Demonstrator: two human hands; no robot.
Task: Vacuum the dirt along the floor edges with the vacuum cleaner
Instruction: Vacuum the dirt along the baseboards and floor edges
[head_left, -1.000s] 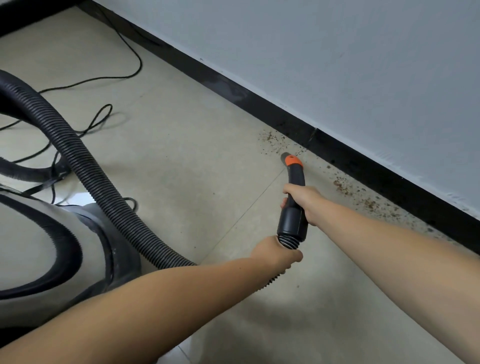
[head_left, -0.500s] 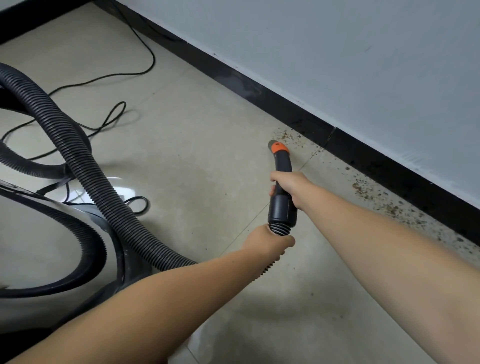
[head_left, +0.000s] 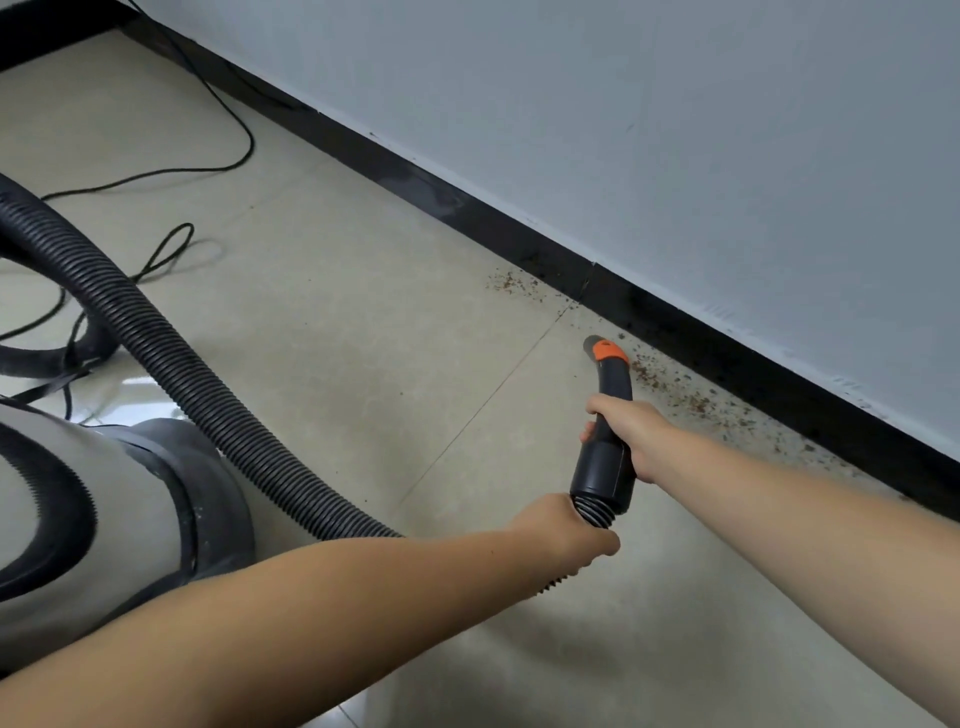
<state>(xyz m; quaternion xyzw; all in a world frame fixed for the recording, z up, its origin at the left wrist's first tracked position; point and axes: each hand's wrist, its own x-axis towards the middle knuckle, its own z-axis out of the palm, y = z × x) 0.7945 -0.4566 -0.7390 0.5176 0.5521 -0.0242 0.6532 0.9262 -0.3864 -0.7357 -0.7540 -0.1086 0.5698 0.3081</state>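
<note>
The right hand (head_left: 631, 434) is wrapping its fingers round the black handle tube (head_left: 608, 441) of the vacuum cleaner, gripping it about midway along; the left hand (head_left: 563, 535) is clenching the ribbed hose (head_left: 171, 358) just behind the tube's rear collar, where the corrugations are entering it; both forearms are reaching forward from the lower edge of the view.

Taking the black skirting board (head_left: 649, 317) as the landmark: the tube's orange-banded nozzle tip (head_left: 602, 349) is sitting just beside the skirting, pointing toward it and down at the floor; whether the tip is touching the tile cannot be told. Brown dirt crumbs (head_left: 696, 402) are lying in a strip along the foot of the skirting, starting right by the nozzle tip and trailing off toward the right of the view; a smaller patch of crumbs (head_left: 511, 283) is lying against the skirting farther along, beyond a tile joint. The beige tiled floor (head_left: 363, 312) is stretching away from the skirting; the grey wall (head_left: 675, 130) is rising above it.

Well apart from the skirting, the grey vacuum cleaner body (head_left: 78, 499) is standing at the left of the view, the hose arching up from beside it and curving round to the left hand; a thin black power cord (head_left: 208, 166) is looping over the tiles behind the body and running up to the skirting in the far corner.
</note>
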